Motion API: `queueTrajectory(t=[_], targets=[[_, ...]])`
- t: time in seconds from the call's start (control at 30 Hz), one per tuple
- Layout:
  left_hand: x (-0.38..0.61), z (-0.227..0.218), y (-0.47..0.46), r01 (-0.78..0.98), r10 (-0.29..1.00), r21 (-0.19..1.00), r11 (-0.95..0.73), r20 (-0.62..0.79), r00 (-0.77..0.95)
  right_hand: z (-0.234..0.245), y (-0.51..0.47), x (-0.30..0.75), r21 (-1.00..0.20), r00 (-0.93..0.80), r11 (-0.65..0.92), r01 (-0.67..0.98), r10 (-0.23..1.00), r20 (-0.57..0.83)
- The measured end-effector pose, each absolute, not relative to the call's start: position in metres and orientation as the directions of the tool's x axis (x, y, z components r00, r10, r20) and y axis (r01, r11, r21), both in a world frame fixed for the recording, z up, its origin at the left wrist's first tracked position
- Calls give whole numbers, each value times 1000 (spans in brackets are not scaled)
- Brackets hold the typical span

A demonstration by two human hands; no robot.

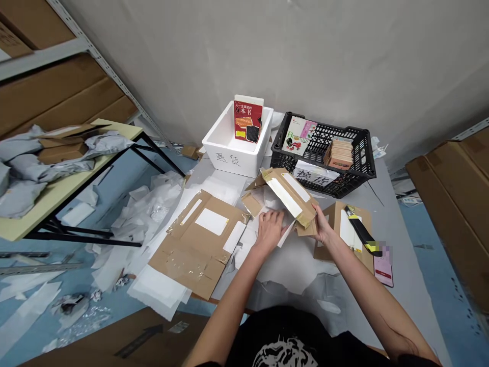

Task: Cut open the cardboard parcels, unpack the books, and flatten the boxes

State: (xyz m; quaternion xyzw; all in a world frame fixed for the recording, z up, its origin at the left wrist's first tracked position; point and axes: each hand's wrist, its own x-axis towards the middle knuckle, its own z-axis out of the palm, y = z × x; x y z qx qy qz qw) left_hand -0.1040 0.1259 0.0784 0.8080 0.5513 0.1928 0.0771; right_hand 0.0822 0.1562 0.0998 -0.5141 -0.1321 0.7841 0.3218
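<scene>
My right hand [321,224] grips the lower right end of an opened cardboard box [298,191], which is tilted up with its flaps apart. White labels and yellowish tape show on its outer face. My left hand [270,228] is at the box's open side, fingers curled on white wrapping paper [286,235] that hangs from it. The fingertips are partly hidden. To the left, a flattened cardboard box [202,239] with white labels lies on white sheets. On the right, a black and yellow box cutter [361,229] rests on another cardboard box [336,229].
A white foam box [229,160] holding a red book [248,121] and a black crate [324,182] with books stand at the table's back. A phone [383,265] lies at right. Wrapping paper [153,209] litters the floor; a side table [114,160] holds grey parcels.
</scene>
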Motion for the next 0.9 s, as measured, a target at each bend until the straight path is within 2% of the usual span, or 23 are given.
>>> queueTrajectory(t=[0.1, 0.23, 0.33, 0.4, 0.6, 0.73, 0.83, 0.9], targets=[[-106, 80, 116, 843, 878, 255, -474, 212, 429, 102, 155, 78, -586, -213, -710, -390, 689, -692], [-125, 65, 89, 816, 867, 293, -499, 167, 470, 110, 163, 81, -635, -82, -616, -466, 745, -662], [-144, 41, 76, 839, 908, 403, -365, -44, 416, 115, 171, 92, -700, 22, -498, -513, 807, -590], [-149, 25, 80, 857, 923, 437, -273, -132, 361, 118, 175, 99, -756, 92, -403, -516, 851, -517], [-118, -3, 136, 817, 963, 571, -85, -164, 215, 128, 168, 107, -895, 219, -174, -411, 934, -282], [-112, -5, 160, 690, 980, 724, 15, -148, 133, 135, 153, 116, -972, 282, -47, -231, 953, -113], [-139, 14, 164, 584, 993, 805, 104, -116, -16, 133, 131, 122, -994, 247, 44, 100, 967, 68], [-167, 38, 160, 512, 985, 846, 149, -84, -149, 127, 111, 121, -930, 185, 96, 355, 968, 170]])
